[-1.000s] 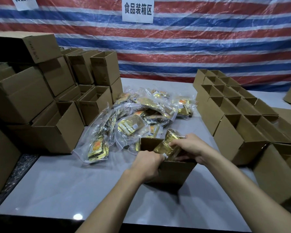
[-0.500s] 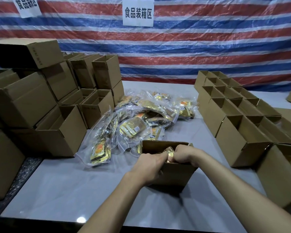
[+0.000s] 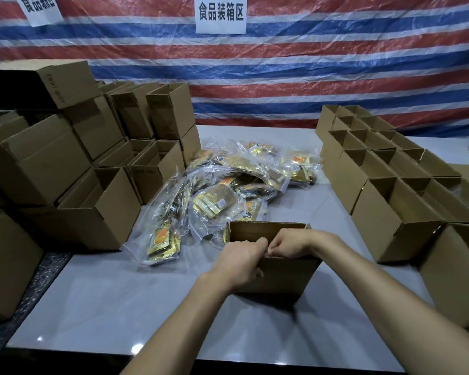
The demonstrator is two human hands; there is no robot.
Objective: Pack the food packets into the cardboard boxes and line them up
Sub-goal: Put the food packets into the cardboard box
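Note:
An open cardboard box (image 3: pixel 284 277) stands on the grey table (image 3: pixel 114 307), just in front of me. My left hand (image 3: pixel 240 262) grips the box's near wall at the rim, fingers hooked over it. Touching it on the right, my right hand (image 3: pixel 291 243) reaches down into the box with curled fingers. The food packet it carried is hidden inside under that hand. Behind the box, a loose pile of clear-bagged golden food packets (image 3: pixel 222 190) covers the middle of the table.
Stacked open and closed cardboard boxes (image 3: pixel 92 212) fill the left side. Rows of open boxes (image 3: pixel 390 212) line the right side, the nearest one (image 3: pixel 455 274) close to my right forearm. A striped tarp with a white sign (image 3: pixel 220 13) hangs behind.
My right hand has pushed the golden packet down into the box until it is out of sight. Both hands have come together at the near rim.

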